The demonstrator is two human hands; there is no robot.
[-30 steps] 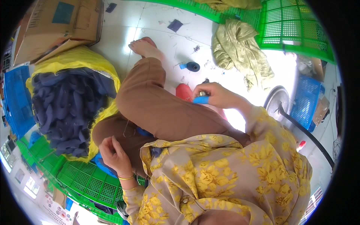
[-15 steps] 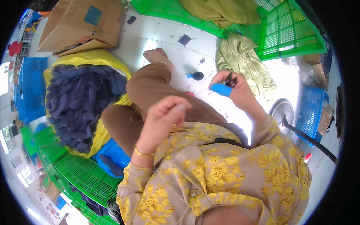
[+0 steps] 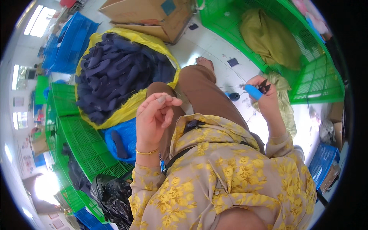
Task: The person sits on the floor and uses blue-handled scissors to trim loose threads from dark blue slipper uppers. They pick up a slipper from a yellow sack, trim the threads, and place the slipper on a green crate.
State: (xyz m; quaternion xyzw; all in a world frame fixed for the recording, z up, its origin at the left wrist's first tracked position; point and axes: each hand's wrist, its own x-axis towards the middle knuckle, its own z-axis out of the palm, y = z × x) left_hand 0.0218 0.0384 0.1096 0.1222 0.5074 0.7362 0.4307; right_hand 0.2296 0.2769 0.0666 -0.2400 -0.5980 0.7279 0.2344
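My left hand [image 3: 154,120] is raised above my left thigh, its thumb and forefinger pressed together and the other fingers curled. Anything in that pinch is too small to see. My right hand [image 3: 266,97] is out to the right, closed around small dark thread snips [image 3: 264,86] whose pointed tips stick up past the fingers. A blue wrapping [image 3: 253,92] covers one digit of this hand. Left of my knees, a yellow sack [image 3: 174,82] is heaped with navy sock-like pieces [image 3: 115,73]. A small dark item [image 3: 193,125] sits in my lap at the shirt hem.
A dark spool [image 3: 234,96] stands on the floor beyond my right leg. Green crates [image 3: 316,90] with olive cloth [image 3: 268,38] are at far right. A cardboard box [image 3: 149,13] stands behind the sack. Nearer left are a blue bag [image 3: 130,134], green crates [image 3: 92,134] and a black bag [image 3: 111,195].
The view has swung left, bringing more of the sack and left-hand crates in. My hands have moved farther apart. The snips stay in my right hand.
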